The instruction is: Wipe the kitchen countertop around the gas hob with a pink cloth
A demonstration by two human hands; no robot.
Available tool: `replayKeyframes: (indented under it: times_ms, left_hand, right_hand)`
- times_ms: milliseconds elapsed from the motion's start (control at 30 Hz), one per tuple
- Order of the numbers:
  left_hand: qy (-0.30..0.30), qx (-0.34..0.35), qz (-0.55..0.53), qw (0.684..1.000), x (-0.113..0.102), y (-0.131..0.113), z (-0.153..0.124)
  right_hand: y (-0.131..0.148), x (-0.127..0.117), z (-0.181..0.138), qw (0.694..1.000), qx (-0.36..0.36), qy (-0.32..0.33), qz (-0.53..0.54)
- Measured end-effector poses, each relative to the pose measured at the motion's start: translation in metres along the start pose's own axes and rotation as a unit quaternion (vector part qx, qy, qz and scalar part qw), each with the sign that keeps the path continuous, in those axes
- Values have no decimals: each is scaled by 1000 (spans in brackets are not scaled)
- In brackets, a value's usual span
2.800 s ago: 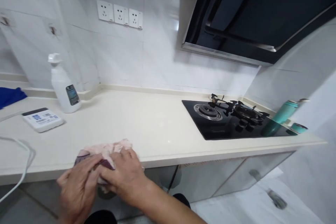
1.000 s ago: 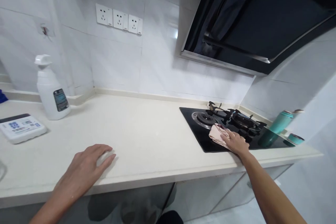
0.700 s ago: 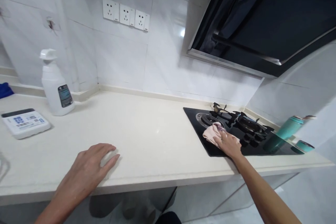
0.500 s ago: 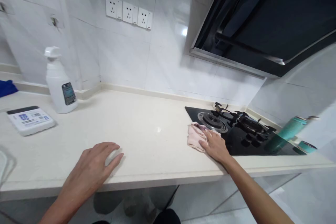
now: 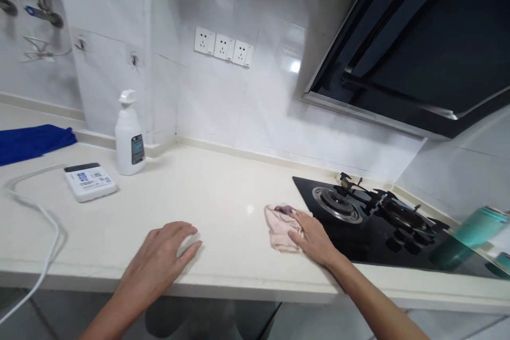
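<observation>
Right grip [image 5: 314, 236]: open, palm down, fingers flat on the right part of the pink cloth [image 5: 280, 226], pressing on it rather than closed around it. A flat palm puts even pressure on the cloth and pins it to the surface, I judge. The cloth lies crumpled on the table [image 5: 223, 191], just left of the black hob [image 5: 358, 239] and about touching its edge, with my wrist over the hob's front left corner. Left grip [image 5: 161, 260]: open, empty, fingers spread flat near the front edge of the table, well apart from the cloth; looks like a brace for my lean to the right. Hob has a round burner [image 5: 337, 203] near the cloth and dark pan supports further right. A teal bottle [image 5: 474, 228] is at the far right, blurred. Far left on the table: white spray bottle [image 5: 129, 135] against the wall, flat white box [image 5: 90, 180] just in front of it, blue cloth [image 5: 32, 141], white cable [image 5: 43, 223] looping off the edge. White tiled wall with three sockets [image 5: 223, 47]; dark hood [image 5: 418, 48] above the hob.
</observation>
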State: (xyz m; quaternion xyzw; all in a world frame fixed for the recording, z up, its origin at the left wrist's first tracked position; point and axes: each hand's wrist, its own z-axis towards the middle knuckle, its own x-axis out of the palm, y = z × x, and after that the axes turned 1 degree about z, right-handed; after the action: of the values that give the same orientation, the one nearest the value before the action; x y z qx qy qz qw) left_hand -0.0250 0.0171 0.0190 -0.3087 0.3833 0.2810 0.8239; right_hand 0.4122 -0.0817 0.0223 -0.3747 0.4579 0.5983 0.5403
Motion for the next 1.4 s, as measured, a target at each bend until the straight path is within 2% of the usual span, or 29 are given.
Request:
replayKeyframes:
  times_ms: [100,167,267,367,433,500,567,633,700,733,800,867,967,1033,1133,1200,1233,1300,1400]
  left_hand:
    - [2,-6,-3,1000,-2,-2,-1]
    - [9,-8,-8,1000,-4,-5,-1]
    - [8,-21,-17,1000,-7,-8,0]
    - [-12,-39,-31,999,-7,-9,1]
    - [-44,-49,-38,997,-6,-9,1]
    - [-85,-65,-38,994,-4,-8,0]
    - [-113,-84,-33,989,-3,-5,0]
    - [-126,-90,-31,987,-2,-2,0]
    - [-124,-89,-45,987,-3,3,1]
    - [-117,-92,-58,987,-4,5,1]
    - [-95,-113,-81,986,-8,8,3]
    - [-70,-145,-86,983,-12,8,5]
    - [-39,-164,-57,984,-13,4,7]
    - [-21,-141,-30,989,-12,0,5]
    - [-6,-98,-2,995,-7,-3,2]
    - [-8,-76,-1,997,-6,-4,0]
    - [-9,-68,-4,998,-5,-5,-1]
    - [-1,-58,-11,998,-6,-8,-1]
    - [6,-54,-11,998,-7,-11,1]
  right_hand:
    - [-1,-2,38,992,107,37,-58]
    - [4,-2,69,984,151,51,-74]
    - [21,2,115,978,191,43,-70]
    - [56,11,146,979,190,54,-54]
    - [95,18,153,987,139,71,-39]
    - [143,24,146,994,66,88,-24]
    - [194,30,126,995,-26,100,-7]
    - [239,35,97,983,-152,100,27]
    - [267,36,69,962,-250,87,69]
    - [272,35,58,953,-276,84,90]
    - [264,28,42,949,-277,91,122]
    - [235,16,36,957,-233,108,138]
    - [166,-4,26,983,-99,114,104]
    - [113,-13,12,994,0,97,51]
    - [45,-16,-22,990,124,51,-42]
    - [20,-12,-44,984,155,19,-89]
    - [16,-8,-52,982,156,4,-104]
    - [26,-2,-62,982,150,-18,-112]
    - [78,7,-59,989,134,-19,-62]
